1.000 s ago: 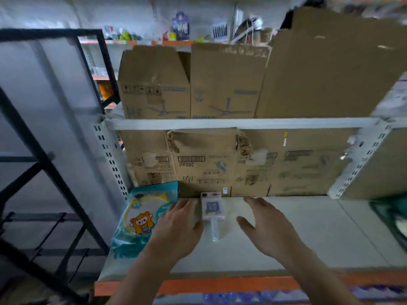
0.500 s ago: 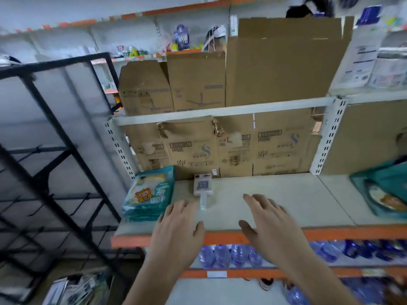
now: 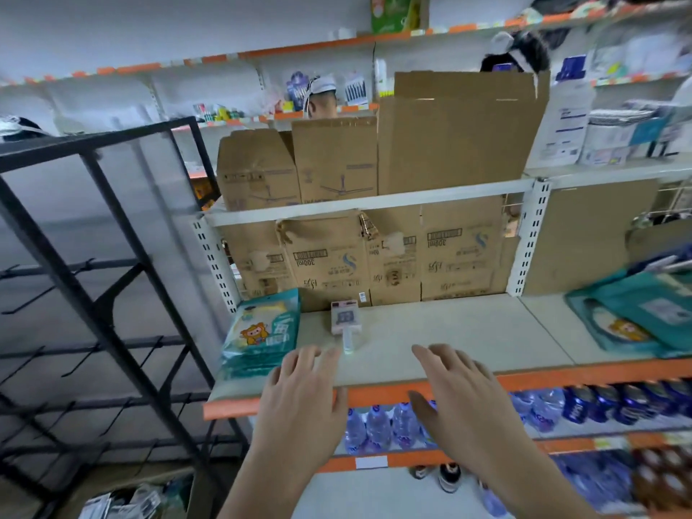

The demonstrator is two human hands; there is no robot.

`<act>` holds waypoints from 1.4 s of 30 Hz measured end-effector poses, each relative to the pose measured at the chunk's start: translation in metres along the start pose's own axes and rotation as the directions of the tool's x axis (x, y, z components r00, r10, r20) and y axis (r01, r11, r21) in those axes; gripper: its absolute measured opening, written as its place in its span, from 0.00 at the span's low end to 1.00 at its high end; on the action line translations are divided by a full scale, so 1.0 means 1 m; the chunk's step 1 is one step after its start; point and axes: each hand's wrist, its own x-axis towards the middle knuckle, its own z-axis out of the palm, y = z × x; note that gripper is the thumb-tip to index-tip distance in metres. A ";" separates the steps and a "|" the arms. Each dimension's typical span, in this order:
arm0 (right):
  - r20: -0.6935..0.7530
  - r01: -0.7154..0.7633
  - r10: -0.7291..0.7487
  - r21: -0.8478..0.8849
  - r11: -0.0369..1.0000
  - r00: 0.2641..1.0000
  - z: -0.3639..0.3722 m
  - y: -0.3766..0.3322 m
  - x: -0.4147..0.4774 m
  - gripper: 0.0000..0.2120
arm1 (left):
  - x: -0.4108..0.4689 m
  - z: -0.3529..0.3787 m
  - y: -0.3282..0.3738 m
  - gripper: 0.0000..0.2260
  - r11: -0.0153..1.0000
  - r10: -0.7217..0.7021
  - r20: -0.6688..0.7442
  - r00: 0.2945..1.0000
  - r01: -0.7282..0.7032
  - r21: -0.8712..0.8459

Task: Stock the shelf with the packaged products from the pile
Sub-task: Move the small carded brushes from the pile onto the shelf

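On the pale shelf (image 3: 468, 331), far left, I noted a teal cartoon packet (image 3: 262, 331) and, just right of it, a small pink carded product (image 3: 345, 320) (print too blurred to read). Over the shelf's near edge, the left hand (image 3: 299, 398) and right hand (image 3: 460, 398) were spread wide, fingers straight, holding nothing. Loose packets (image 3: 120, 503) lay on the floor, near left.

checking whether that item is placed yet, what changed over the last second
The left hand and right hand drew back toward the person: they flanked the pink package a second ago and now hover open and empty over the orange front edge of the shelf. Nothing was gripped or let go. The pink package and teal pack stayed put.
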 end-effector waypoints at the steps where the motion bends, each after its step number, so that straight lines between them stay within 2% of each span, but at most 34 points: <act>1: 0.007 -0.001 0.001 -0.014 1.000 1.000 -0.002 -0.004 -0.003 0.27 | -0.003 0.000 -0.002 0.23 1.000 0.001 0.010 1.000 -0.001 0.001; 8: 0.079 0.017 -0.005 -0.156 0.988 0.997 -0.012 -0.027 -0.031 0.24 | -0.028 0.005 -0.014 0.24 0.993 0.113 0.054 0.992 -0.112 -0.022; 15: -0.016 -0.087 0.086 -0.250 0.964 0.996 -0.008 -0.023 -0.063 0.27 | -0.043 0.010 -0.006 0.24 0.974 0.225 0.083 0.971 -0.221 -0.055; 22: 0.030 -0.215 0.231 -0.267 0.940 0.973 -0.027 0.013 -0.098 0.27 | -0.038 0.019 0.036 0.23 0.940 0.329 0.075 0.941 -0.319 -0.122; 29: -0.002 -0.353 0.368 -0.284 0.891 0.930 -0.057 0.093 -0.136 0.30 | -0.018 0.038 0.131 0.22 0.890 0.444 0.069 0.893 -0.430 -0.154; 38: -0.054 -0.514 0.530 -0.343 0.786 0.846 -0.093 0.247 -0.205 0.39 | -0.002 0.073 0.320 0.22 0.794 0.600 0.105 0.793 -0.574 -0.199; 42: -0.127 -0.536 0.527 -0.333 0.776 0.841 -0.106 0.310 -0.229 0.34 | 0.008 0.082 0.391 0.21 0.769 0.630 0.093 0.771 -0.604 -0.207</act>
